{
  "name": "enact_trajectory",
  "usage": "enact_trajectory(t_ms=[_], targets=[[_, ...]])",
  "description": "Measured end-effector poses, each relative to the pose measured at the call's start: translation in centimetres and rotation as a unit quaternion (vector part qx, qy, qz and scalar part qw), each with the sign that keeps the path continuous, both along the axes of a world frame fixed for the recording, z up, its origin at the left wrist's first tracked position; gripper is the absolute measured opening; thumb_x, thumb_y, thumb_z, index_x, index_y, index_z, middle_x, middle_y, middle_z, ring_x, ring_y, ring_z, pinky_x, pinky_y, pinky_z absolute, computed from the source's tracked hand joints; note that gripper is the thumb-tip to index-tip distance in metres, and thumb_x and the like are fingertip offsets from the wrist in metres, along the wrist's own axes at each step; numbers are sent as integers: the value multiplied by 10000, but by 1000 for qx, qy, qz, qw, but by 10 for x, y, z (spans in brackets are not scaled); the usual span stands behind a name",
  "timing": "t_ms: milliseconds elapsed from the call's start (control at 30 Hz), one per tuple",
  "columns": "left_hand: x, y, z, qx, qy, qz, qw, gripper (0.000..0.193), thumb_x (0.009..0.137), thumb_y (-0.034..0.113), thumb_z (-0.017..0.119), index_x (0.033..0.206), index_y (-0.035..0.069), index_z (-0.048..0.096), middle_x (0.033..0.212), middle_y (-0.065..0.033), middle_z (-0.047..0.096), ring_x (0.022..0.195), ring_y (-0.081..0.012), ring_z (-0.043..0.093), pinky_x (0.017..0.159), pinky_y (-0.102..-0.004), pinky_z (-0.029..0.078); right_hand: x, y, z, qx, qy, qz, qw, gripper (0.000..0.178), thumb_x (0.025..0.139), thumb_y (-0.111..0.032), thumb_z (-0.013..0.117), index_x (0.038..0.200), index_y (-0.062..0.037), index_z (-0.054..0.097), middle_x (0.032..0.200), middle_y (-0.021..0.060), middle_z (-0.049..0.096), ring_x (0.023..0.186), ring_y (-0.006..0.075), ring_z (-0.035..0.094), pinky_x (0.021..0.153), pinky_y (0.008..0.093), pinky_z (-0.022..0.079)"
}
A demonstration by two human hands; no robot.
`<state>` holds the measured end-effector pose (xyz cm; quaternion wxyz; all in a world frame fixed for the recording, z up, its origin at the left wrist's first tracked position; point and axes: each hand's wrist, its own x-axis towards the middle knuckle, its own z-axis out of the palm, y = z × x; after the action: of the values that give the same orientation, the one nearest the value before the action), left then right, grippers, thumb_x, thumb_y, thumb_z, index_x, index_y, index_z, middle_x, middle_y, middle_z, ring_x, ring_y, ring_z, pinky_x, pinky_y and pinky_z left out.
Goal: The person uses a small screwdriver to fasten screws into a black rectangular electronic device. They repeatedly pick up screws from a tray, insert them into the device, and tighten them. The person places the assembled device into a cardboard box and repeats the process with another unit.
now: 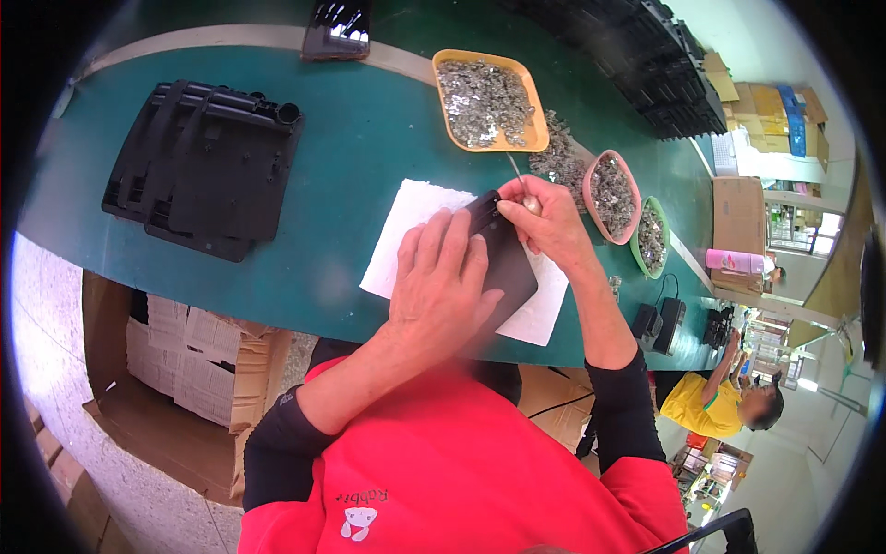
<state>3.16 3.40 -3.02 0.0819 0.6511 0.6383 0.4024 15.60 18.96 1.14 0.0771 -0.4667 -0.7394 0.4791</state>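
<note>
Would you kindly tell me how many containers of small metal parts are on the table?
3: a yellow tray, a pink basket to its lower right, and a green basket just right of the pink one. None looks hidden.

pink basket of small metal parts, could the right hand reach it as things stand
Likely yes: the open pink basket sits beside the right hand, nothing tall between, though that hand seems to hold a thin metal tool.

Bright indoor light, pale glare at the window, fisheye-bent edges, black corners
</note>
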Motion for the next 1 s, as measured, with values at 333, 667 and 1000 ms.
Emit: enact_trajectory(t_ms=[333,667,1000], targets=[[-9,7,10,-3,13,-23,1000,554,688,243,761,1137,-9,557,1330,-209,410,1255,-385,387,1028,-476,309,-6,13,13,-66,-21,4,998,162,831,-123,645,933,-13,583,522,-12,489,430,55,456,380,216,327],[-13,14,18,-57,88,-37,994,600,726,278,743,1204,-11,524,1275,-160,459,1208,-335,428,1070,-500,257,44,-49,-14,283,58,12,957,239,896,-143,539,1080,1,590,746,182,631,659,310,649,642,414,514],[3,25,22,-73,110,-21,991,703,713,283,752,1264,-48,469,1222,-196,435,1142,-351,437,1021,-479,305,39,-73,7,266,-174,54,947,317,909,-86,495,1222,-59,539,872,196,648,793,391,629,674,475,495]])
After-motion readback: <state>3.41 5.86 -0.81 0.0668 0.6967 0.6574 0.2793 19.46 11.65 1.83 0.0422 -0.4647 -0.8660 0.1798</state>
